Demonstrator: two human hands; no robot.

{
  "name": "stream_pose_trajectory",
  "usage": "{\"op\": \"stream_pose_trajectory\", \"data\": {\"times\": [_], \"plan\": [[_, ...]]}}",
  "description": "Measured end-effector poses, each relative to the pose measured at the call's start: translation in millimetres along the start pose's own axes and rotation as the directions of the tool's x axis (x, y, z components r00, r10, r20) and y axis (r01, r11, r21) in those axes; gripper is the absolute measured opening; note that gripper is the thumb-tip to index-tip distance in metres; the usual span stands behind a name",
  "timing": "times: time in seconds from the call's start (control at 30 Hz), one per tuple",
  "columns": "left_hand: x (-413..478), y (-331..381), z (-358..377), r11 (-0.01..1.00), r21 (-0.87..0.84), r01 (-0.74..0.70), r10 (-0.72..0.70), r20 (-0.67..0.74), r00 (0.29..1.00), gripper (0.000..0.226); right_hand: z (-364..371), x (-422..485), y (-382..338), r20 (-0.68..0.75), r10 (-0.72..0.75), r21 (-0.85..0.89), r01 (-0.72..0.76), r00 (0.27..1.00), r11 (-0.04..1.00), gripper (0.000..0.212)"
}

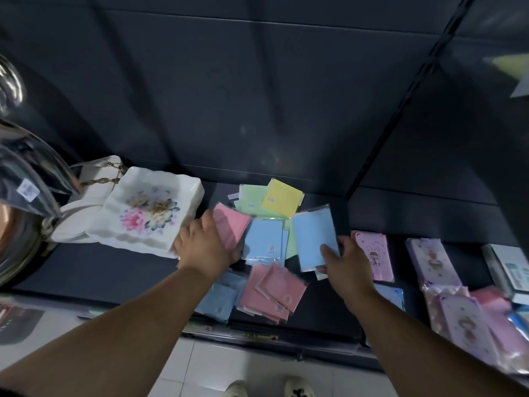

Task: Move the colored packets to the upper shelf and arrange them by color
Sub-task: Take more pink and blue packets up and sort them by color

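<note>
Several coloured packets lie in a loose heap on the dark lower shelf (120, 270). My left hand (204, 243) grips a pink packet (230, 224) at the heap's left side. My right hand (347, 263) holds a light blue packet (315, 239), lifted at the right side. Between them lies another blue packet (264, 242). Behind are a yellow packet (282, 200) and a green packet (252, 202). In front lie pink packets (272, 290) and a blue packet (219, 299). The upper shelf is out of view, apart from a dark back panel.
A white floral dish (151, 207) and a white handbag (94, 184) stand left of the heap. Pink cartoon-print phone cases (375, 253) and other packaged goods (463, 322) fill the shelf's right side. A dark upright divider (400, 101) runs diagonally at the right. My shoes show on the tiled floor below.
</note>
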State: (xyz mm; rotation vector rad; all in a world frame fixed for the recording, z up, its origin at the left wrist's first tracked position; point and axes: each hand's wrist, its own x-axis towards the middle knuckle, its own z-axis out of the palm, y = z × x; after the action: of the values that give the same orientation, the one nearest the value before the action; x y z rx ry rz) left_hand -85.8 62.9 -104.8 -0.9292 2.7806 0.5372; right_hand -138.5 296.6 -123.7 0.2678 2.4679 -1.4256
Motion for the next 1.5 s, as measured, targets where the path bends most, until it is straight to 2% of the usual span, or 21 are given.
{"op": "stream_pose_trajectory", "data": {"times": [0.1, 0.2, 0.27, 0.33, 0.4, 0.5, 0.63, 0.7, 0.8, 0.9, 1.0, 1.1, 1.2, 1.27, 1.4, 1.5], "plan": [[-12, 10, -7, 0.981, -0.186, -0.048, 0.046, -0.016, 0.999, 0.11, -5, 0, -7, -0.032, -0.001, 0.165, 0.006, 0.999, 0.986, 0.037], [-18, 18, -12, 0.93, -0.368, 0.001, 0.008, 0.024, 1.0, 0.115, -9, 2, -9, -0.051, 0.015, 0.208, -0.004, 0.999, 0.978, 0.039], [-17, 18, -8, 0.892, -0.449, 0.052, -0.036, 0.044, 0.998, 0.101, -10, -4, -12, -0.017, 0.047, 0.205, -0.042, 0.999, 0.978, 0.031], [-20, 15, -3, 0.854, -0.51, 0.108, -0.085, 0.07, 0.994, 0.072, -8, -14, -11, 0.066, 0.065, 0.184, -0.076, 0.996, 0.98, 0.022], [-25, 11, 1, 0.832, -0.539, 0.129, -0.116, 0.059, 0.992, 0.049, -1, -26, -9, 0.142, 0.064, 0.088, -0.077, 0.988, 0.993, 0.013], [-35, 9, 0, 0.806, -0.577, 0.132, -0.143, 0.026, 0.989, 0.036, 13, -38, -1, 0.177, 0.074, -0.084, -0.06, 0.981, 0.995, 0.014], [-42, 1, 6, 0.811, -0.562, 0.162, -0.152, 0.065, 0.986, 0.056, 21, -46, 0, 0.204, 0.058, -0.217, -0.013, 0.977, 0.976, 0.029], [-44, -4, 10, 0.817, -0.552, 0.169, -0.151, 0.079, 0.985, 0.059, 21, -49, -2, 0.219, 0.049, -0.312, 0.022, 0.974, 0.95, 0.045], [-46, -9, 11, 0.818, -0.55, 0.167, -0.144, 0.086, 0.986, 0.059, 24, -51, -5, 0.202, 0.042, -0.483, 0.062, 0.979, 0.873, 0.056], [-48, -11, 8, 0.82, -0.551, 0.157, -0.135, 0.081, 0.988, 0.059, 27, -52, -6, 0.174, 0.021, -0.509, 0.072, 0.984, 0.858, 0.059], [-47, -12, -1, 0.804, -0.578, 0.141, -0.128, 0.064, 0.99, 0.058, 27, -54, -9, 0.165, 0.029, -0.428, 0.046, 0.986, 0.903, 0.055], [-48, -7, -16, 0.777, -0.616, 0.133, -0.129, 0.051, 0.99, 0.053, 23, -57, -17, 0.19, 0.086, -0.169, -0.054, 0.978, 0.984, 0.044], [-52, 0, -38, 0.745, -0.662, 0.087, -0.097, 0.02, 0.995, 0.029, 16, -64, -34, 0.167, 0.094, 0.016, -0.098, 0.982, 0.995, 0.039], [-53, 5, -49, 0.727, -0.683, 0.066, -0.094, -0.005, 0.996, 0.03, 13, -66, -50, 0.12, 0.097, 0.129, -0.112, 0.988, 0.985, 0.038], [-64, 21, -87, 0.688, -0.725, -0.027, -0.024, -0.06, 0.998, 0.029, -3, -84, -95, -0.046, 0.02, 0.334, -0.004, 0.999, 0.943, 0.028], [-68, 32, -112, 0.592, -0.8, -0.097, 0.054, -0.081, 0.995, 0.022, -16, -103, -129, -0.125, -0.055, 0.401, 0.101, 0.991, 0.911, 0.023]]}}
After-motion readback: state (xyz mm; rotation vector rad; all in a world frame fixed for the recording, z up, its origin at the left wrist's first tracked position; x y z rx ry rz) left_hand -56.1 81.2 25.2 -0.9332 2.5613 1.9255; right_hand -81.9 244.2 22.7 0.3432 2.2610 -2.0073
